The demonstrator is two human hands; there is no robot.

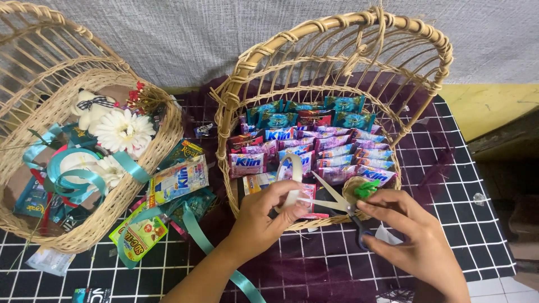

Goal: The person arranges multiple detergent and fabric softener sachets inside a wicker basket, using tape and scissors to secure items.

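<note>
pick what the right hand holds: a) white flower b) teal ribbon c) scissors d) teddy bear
c: the right hand grips the scissors, blades open toward the tape roll that the left hand holds over the basket of sachets.

We find open tablecloth [314, 269] in front of the right basket [331, 73]; its tall handle arches overhead, packets [179, 180] and a second basket [84, 235] crowd its left.

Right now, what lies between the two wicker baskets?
In the head view, loose sachets and teal ribbon lie between the left basket and the right basket.
</note>
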